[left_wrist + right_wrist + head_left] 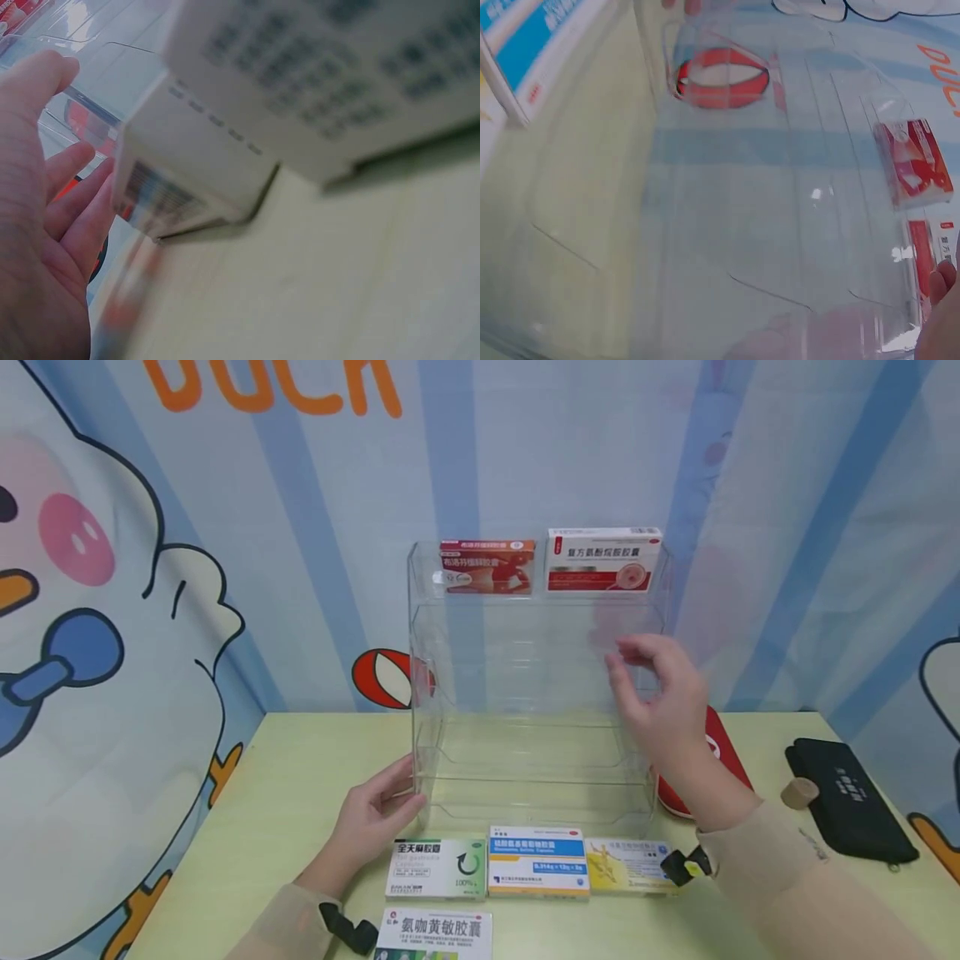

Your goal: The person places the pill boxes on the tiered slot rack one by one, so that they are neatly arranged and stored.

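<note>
A clear acrylic tiered rack (pixel 525 693) stands on the table. On its top tier sit a red medicine box (pixel 487 568) and a white-and-red medicine box (pixel 603 562). My left hand (pixel 375 814) rests against the rack's lower left side, its thumb near the front corner and its fingers extended along the side. Before the rack's right half, below the white-and-red box, my right hand (pixel 663 702) is raised with thumb and fingers loosely bent and nothing between them. In the right wrist view, only a part of that hand (pixel 941 307) shows at the right edge.
In front of the rack lie a green-and-white box (pixel 437 870), a blue-and-white box (pixel 538 862) and a yellow-and-white box (pixel 626 864). Nearer is another white box (pixel 435 931). A red case (pixel 723 756), black pouch (pixel 855 797) and small brown cylinder (pixel 799 792) lie right.
</note>
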### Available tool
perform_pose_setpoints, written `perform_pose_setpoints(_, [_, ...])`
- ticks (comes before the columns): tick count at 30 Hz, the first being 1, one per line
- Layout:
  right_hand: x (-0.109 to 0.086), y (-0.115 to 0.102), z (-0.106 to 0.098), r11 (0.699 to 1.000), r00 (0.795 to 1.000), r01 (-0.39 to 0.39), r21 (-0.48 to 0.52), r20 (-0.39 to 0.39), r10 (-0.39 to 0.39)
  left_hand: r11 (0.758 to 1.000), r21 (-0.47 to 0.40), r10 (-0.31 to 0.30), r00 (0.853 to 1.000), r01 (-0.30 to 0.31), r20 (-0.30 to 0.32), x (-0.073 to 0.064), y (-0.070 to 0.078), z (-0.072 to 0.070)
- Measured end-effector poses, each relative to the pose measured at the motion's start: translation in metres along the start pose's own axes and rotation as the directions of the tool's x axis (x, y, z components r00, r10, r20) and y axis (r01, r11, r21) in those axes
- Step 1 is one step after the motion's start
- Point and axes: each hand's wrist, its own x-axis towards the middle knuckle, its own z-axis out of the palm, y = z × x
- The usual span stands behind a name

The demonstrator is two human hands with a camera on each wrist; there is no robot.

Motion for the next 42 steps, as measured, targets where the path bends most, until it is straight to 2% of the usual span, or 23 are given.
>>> perform_pose_setpoints(8, [-0.045,-0.011,0.011,0.996,0.989,-0.087,0.018,0.118,0.084,1.000,0.009,0.003,1.000,-0.003,-0.006,0.000,0.000,0.001])
perform_pose_setpoints(16, [-0.078,-0.021,0.025,0.989,0.983,-0.076,0.126,0.173,0.054,1.000,0.010,0.013,1.000,-0.013,-0.004,0.000,-0.002,0.000])
perform_pose_setpoints(23, [-0.109,-0.031,0.033,0.983,0.948,-0.154,0.096,0.297,0.119,1.000,0.007,0.004,1.000,-0.004,0.002,0.000,-0.001,0.000])
perform_pose_setpoints(28, [-0.129,-0.040,0.041,0.974,0.939,-0.156,0.165,0.330,0.095,1.000,-0.002,0.012,1.000,-0.012,-0.001,0.000,0.002,0.000])
perform_pose_setpoints(35, [-0.148,-0.049,0.049,0.969,0.934,-0.116,0.219,0.355,0.031,1.000,-0.023,0.009,1.000,-0.009,-0.002,-0.001,0.003,0.000])
perform_pose_setpoints(39, [-0.157,-0.049,0.050,0.964,0.927,-0.137,0.227,0.371,0.044,1.000,-0.016,0.004,1.000,-0.004,-0.004,0.000,0.004,0.000])
perform_pose_setpoints(42, [-0.166,-0.050,0.050,0.961,0.911,-0.166,0.219,0.408,0.064,1.000,-0.006,-0.006,1.000,0.006,-0.003,0.000,0.003,0.000])
